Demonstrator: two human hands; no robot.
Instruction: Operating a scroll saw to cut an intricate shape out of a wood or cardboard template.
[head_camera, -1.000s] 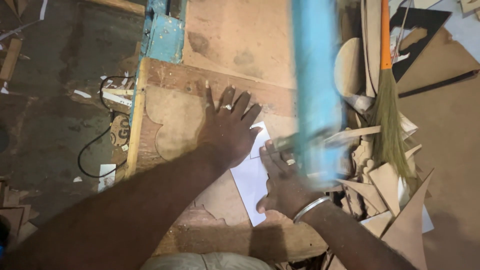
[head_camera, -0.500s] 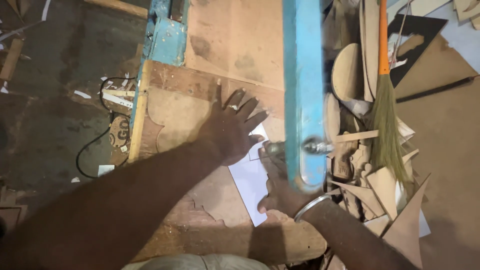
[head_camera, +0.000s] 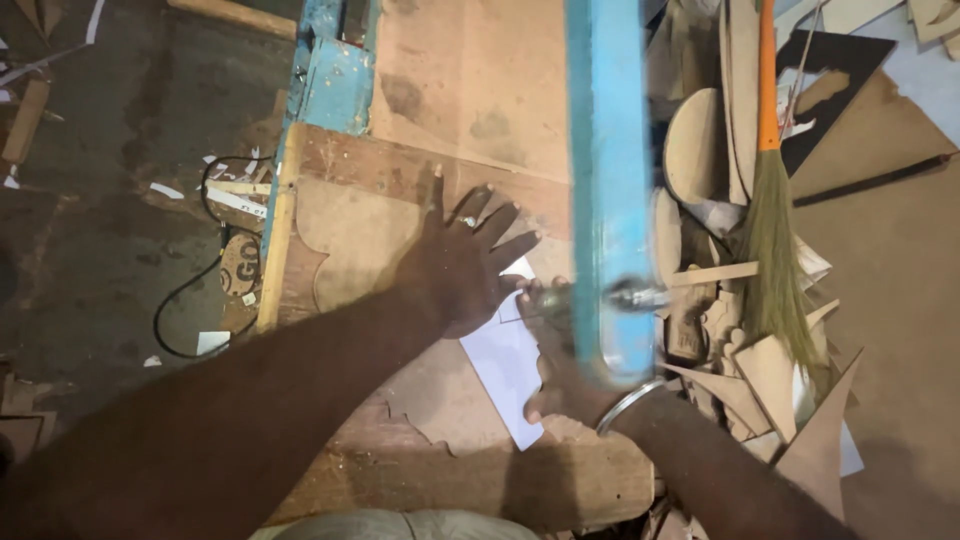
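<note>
Fingers (head_camera: 478, 215) of the left hand (head_camera: 455, 270) lie spread and flat, released, pressing down on a thin brown board (head_camera: 440, 390) that rests on the table (head_camera: 470, 485). A ring shows on one of them. Nothing is gripped; the palm simply pins the sheet.

Right hand (head_camera: 560, 375) sits just beside it, lower and to the right, partly hidden behind the blue saw arm (head_camera: 608, 190). Its fingers seem to rest on the board and on a white paper (head_camera: 505, 365) lying on the board, but I cannot tell whether they are flat or curled, since the arm covers most of them. A metal bangle (head_camera: 625, 405) circles the wrist.

Between the two hands lies the paper, its long axis running from upper left to lower right, one end under the left palm, the other near the right thumb. The board's near edge is cut in a scalloped outline. The saw arm runs straight away from the person, and its near end, with a blurred metal fitting (head_camera: 630, 296), stands right over the right hand; the right hand is the nearer one to it, the left well clear on the far side of the paper.

Farther out, a heap of board offcuts (head_camera: 770, 370) fills the right side, with a broom (head_camera: 768, 240) with an orange handle lying on it. On the left, a black cable (head_camera: 185, 300) loops over the dark floor (head_camera: 100, 200).
</note>
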